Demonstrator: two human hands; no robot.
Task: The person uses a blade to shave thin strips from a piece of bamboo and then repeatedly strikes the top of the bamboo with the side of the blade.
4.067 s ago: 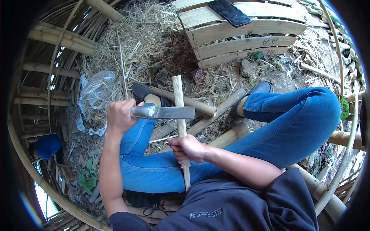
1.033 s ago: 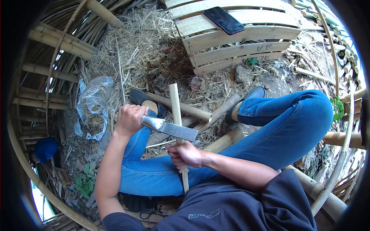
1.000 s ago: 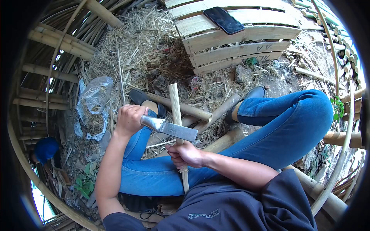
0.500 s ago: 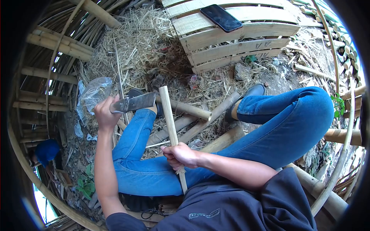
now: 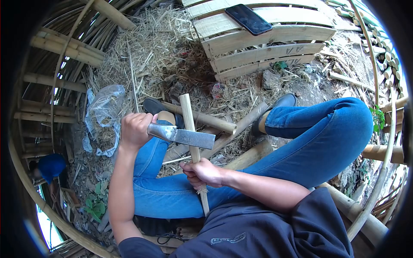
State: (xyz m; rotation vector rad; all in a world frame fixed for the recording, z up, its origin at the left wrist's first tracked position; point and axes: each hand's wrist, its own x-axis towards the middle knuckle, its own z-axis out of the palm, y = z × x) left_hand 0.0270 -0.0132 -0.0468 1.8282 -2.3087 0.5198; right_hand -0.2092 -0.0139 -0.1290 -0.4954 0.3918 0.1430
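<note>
My left hand [image 5: 137, 130] is closed round the handle of a broad-bladed knife [image 5: 193, 138]. Its square-ended metal blade points right and lies across the bamboo stick [image 5: 187, 114] in this view, above my other fist. That pale stick runs up and away from my lap, with frayed fibres low on it. My right hand [image 5: 204, 173] grips it below the blade, over my blue-jeaned thigh. The stick's lower end reaches the front of my dark shirt.
Bamboo poles [image 5: 215, 122] lie between my feet. Beyond is a slatted wooden crate [image 5: 266, 38] with a phone [image 5: 248, 19] on top. A clear plastic bag [image 5: 107, 103] lies left on straw-strewn ground. A person in blue [image 5: 51, 167] is at far left; cut bamboo [image 5: 385, 53] is stacked right.
My left hand has moved a little right and down, carrying the knife from beside the stick to across it. My right hand and the stick stay nearly still.
</note>
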